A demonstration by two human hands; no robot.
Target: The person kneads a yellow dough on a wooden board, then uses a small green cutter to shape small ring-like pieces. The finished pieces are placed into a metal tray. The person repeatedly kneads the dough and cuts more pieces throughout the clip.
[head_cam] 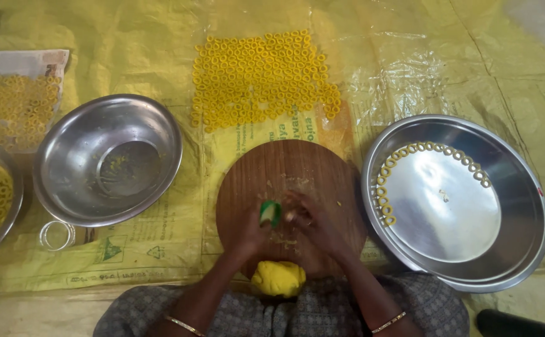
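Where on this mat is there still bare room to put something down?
Bare yellow sheet lies above the big steel plate, right of the spread rings. The plate's middle is bare. The empty steel bowl has room. The wooden board is crowded by both hands.

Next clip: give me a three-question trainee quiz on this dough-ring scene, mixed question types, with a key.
1. True or false: the round wooden board lies between the empty steel bowl and the steel tray.
2. What does the left hand hold? A) a small green piece B) a knife C) a spoon
3. Fill in: the lump of yellow dough sits at the board's ____ edge, by the person.

Key: 1 true; 2 A; 3 near. The right hand pinches dough.
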